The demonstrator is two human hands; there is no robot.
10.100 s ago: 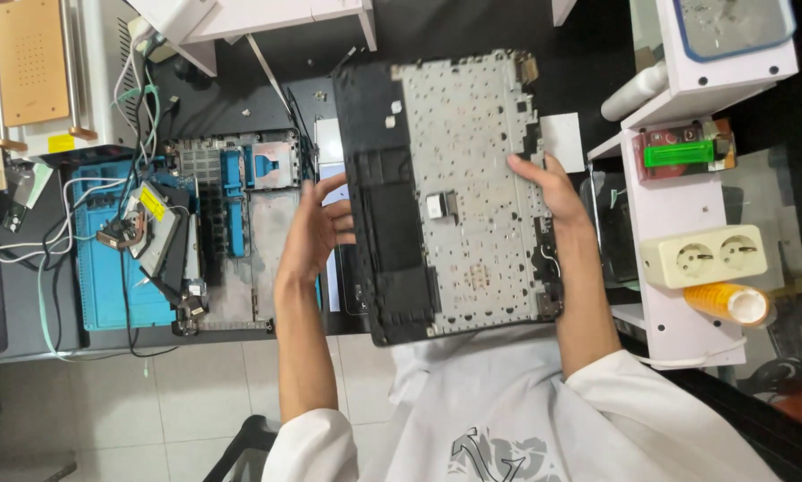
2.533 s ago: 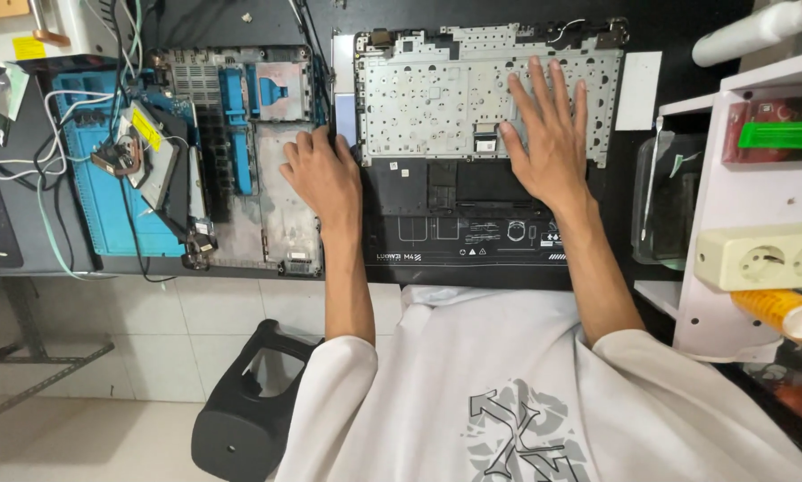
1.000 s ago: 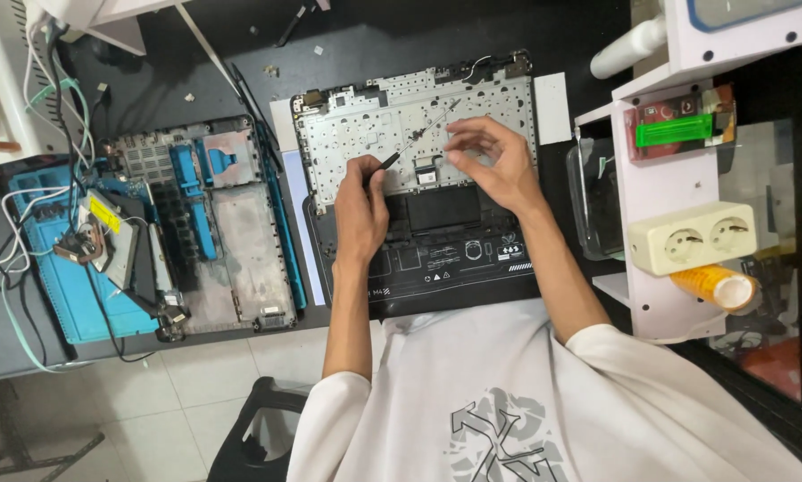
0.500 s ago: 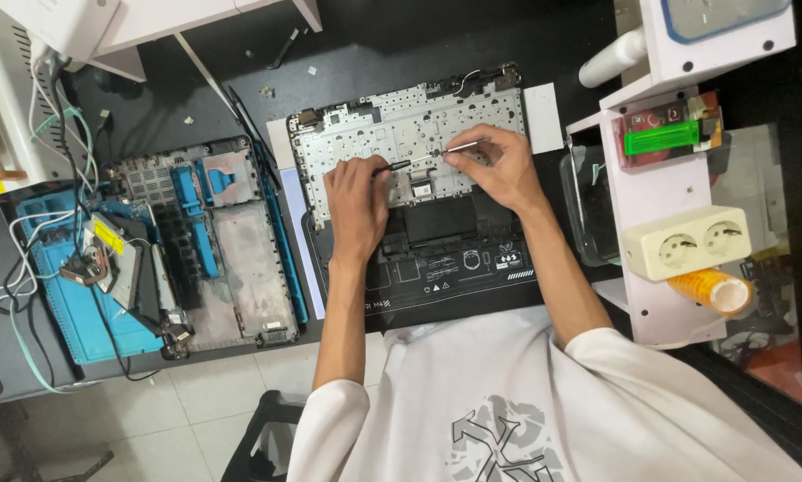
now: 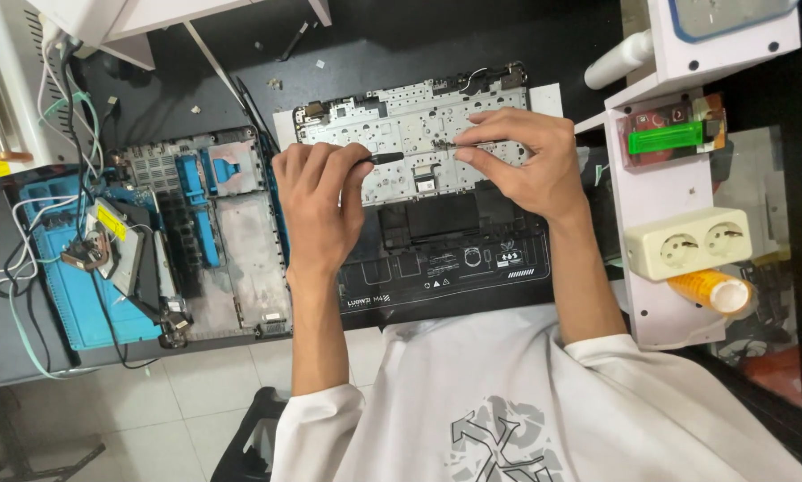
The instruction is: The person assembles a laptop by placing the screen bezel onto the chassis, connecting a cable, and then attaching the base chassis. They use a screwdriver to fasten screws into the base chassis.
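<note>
Gripping a slim black tool (image 5: 385, 157), the left hand (image 5: 316, 201) has its fingers curled shut around the handle; only a short stub of it shows past the knuckles, and the tip cannot be made out. Right hand (image 5: 526, 161) sits at 3 o'clock from the left one, thumb and forefinger pinched on something small and thin over the board; what it is stays too small to tell.

Both hands rest on an upturned laptop palmrest (image 5: 445, 259) lying on the black desk (image 5: 401, 45), straight ahead of the person. Upper half: pale perforated metal plate (image 5: 392, 134), matte, dotted with small holes. Lower half: smooth black plastic with white printed marks and a dark rectangular pad. Forearms cover parts of both lower corners.

At 9 o'clock from the palmrest lies a second opened laptop chassis (image 5: 227, 241), grey, dusty metal with blue plastic parts, its left side overlapping a blue mat (image 5: 62, 295) under loose white and teal cables (image 5: 26, 268).

At 3 o'clock stands a white shelf unit (image 5: 664, 303), cut by the frame top. Its upper compartment holds a clear box with a green bar (image 5: 673, 137); a cream double wall socket (image 5: 691, 243) sits lower, and an orange cylinder (image 5: 711, 290) lies on its side beneath, partly hidden.
</note>
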